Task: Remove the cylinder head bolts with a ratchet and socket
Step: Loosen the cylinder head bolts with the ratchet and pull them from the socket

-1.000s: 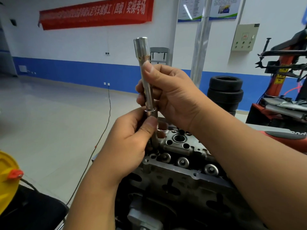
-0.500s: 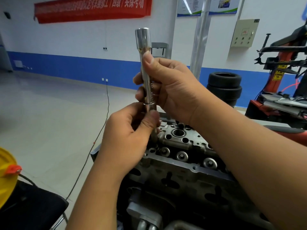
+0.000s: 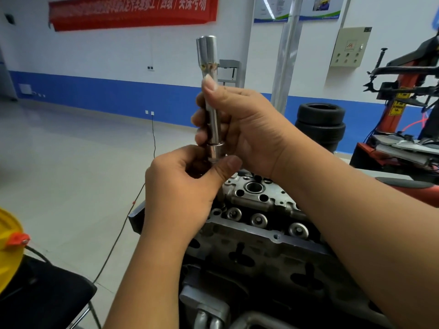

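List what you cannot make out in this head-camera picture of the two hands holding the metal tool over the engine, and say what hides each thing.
- Lower end of the metal tool: head view, covered by the left hand.
- Any bolt beneath it: not visible, behind that hand.
- Right side of the engine: hidden by the right hand's forearm.
- Red banner: top cut by the frame edge, text blurred.

A pale tiled floor (image 3: pixel 71 167) is carrying a stack of black tyres (image 3: pixel 320 125) by the blue-banded wall, a thin cable (image 3: pixel 118 236) trailing across it, and a red tyre machine (image 3: pixel 403 110) at right
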A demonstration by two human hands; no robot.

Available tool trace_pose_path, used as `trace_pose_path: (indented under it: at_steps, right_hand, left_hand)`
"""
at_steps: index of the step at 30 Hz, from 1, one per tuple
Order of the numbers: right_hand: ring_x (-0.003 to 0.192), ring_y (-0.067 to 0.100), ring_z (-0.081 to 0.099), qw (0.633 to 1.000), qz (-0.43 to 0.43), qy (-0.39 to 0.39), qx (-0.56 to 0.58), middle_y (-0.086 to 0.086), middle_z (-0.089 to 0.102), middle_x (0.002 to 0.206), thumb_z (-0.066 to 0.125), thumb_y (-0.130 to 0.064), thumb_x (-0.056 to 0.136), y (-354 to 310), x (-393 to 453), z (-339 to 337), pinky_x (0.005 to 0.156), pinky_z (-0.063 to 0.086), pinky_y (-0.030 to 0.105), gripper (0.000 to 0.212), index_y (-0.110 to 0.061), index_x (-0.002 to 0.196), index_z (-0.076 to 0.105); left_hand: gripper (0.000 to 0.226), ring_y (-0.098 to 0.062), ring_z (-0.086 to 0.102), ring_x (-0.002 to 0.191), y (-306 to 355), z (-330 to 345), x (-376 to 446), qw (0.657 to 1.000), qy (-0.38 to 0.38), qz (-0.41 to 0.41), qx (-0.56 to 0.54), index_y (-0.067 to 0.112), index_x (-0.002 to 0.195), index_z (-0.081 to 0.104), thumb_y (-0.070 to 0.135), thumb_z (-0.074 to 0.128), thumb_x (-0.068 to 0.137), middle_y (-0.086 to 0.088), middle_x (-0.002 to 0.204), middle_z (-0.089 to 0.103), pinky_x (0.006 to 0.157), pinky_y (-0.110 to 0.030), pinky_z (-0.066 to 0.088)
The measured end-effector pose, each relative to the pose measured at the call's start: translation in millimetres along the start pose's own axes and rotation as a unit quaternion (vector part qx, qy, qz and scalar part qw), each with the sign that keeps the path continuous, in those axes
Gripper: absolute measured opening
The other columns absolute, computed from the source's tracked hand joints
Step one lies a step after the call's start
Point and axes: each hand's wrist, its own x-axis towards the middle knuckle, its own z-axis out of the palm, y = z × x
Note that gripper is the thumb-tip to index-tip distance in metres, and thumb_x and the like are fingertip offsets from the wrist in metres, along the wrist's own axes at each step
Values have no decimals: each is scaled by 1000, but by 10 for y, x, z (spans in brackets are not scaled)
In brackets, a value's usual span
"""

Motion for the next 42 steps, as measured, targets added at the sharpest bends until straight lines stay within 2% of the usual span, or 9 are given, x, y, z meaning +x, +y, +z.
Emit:
trace_pose_path:
  at_steps: [7,13,16,18,24,29,34,37,42]
  right_hand:
    - [69,21,69,998,40,-55,20,6,75,86,48,-46,105,19,51,-20,71,57,32,41,-13,96,70]
    - [58,19,65,1000,-5,-5,-4,6,73,77,60,-39,101,27,25,-25,57,54,31,28,-16,87,55]
    - [60,20,68,1000,-7,-20,11,8,75,80,56,-38,103,23,36,-7,62,58,32,28,-12,92,55]
    - [64,21,69,999,-7,-40,13,9,74,82,51,-37,106,28,50,5,70,57,36,30,-11,93,57]
    - [67,21,70,994,35,-82,57,12,76,88,40,-43,110,8,56,27,68,58,32,47,-7,97,67]
    - [62,19,69,998,11,-46,33,8,76,84,55,-38,101,10,24,-5,61,57,30,26,-13,98,56]
    - [63,20,71,997,8,-59,47,10,77,87,46,-34,108,19,40,4,65,59,31,30,-10,98,60]
    - [64,19,71,996,22,-63,55,8,77,90,43,-37,109,29,42,22,65,58,30,35,-10,101,64]
    - [59,18,67,995,46,-38,75,6,77,85,50,-45,105,34,2,-9,60,51,30,25,-20,102,51]
  left_hand:
    - [28,-21,78,84,-23,-36,-1,991,-104,-61,-60,27,99,75,46,55,94,1,88,79,86,-59,60]
    - [21,-11,73,66,-1,32,-29,1000,-10,2,30,38,88,75,56,79,79,12,71,75,67,-39,59]
    - [34,-12,75,73,-10,24,-29,999,-22,-3,24,38,97,74,68,60,87,11,78,77,72,-48,62]
    - [35,-16,77,81,-27,4,-25,997,-58,-31,-44,31,101,75,57,52,97,5,86,79,80,-54,62]
    - [23,-11,75,78,-43,3,-8,1000,7,12,4,33,93,74,53,73,80,12,82,77,72,-37,62]
    - [25,-13,71,74,-31,23,6,999,4,20,28,51,92,72,68,63,77,12,78,75,67,-31,58]
    - [40,-41,72,92,-50,-45,5,996,-69,-15,-59,25,103,73,60,57,91,-17,91,75,88,-65,56]
    - [22,-34,74,92,-61,-50,20,997,-49,-14,-60,35,104,74,42,57,93,-8,91,78,89,-60,58]
    - [13,-18,77,80,-78,11,18,999,-2,1,-33,41,95,76,40,65,88,10,83,79,79,-44,63]
